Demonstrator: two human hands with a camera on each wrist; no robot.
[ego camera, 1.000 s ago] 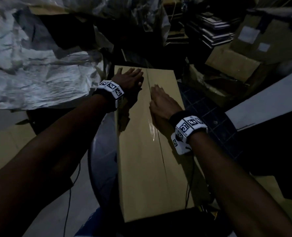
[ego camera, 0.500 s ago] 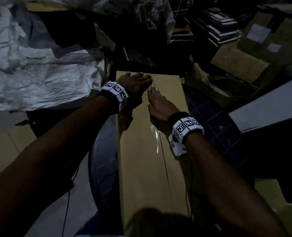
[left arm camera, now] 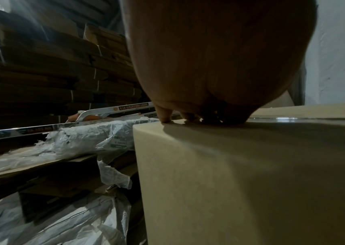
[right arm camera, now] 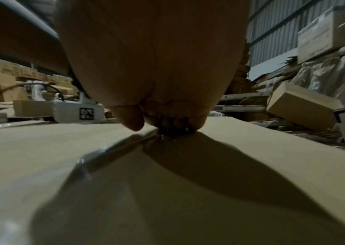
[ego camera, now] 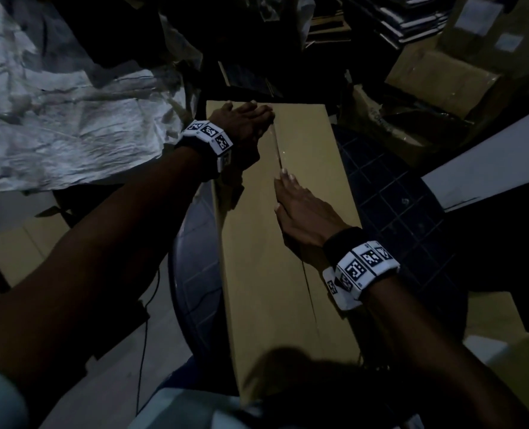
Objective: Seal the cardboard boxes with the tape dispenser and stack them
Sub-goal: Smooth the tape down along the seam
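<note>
Dim clutter; hands (ego camera: pixel 244 125) perhaps flat on box (ego camera: pixel 257 243).

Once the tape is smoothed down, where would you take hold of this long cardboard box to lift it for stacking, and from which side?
Probably by its two long side walls, one hand from each side near mid-length. The cardboard box is long, narrow and lies flat, so the ends sit far apart. The left hand and right hand now lie flat on the top, where the glossy tape offers no grip.
</note>
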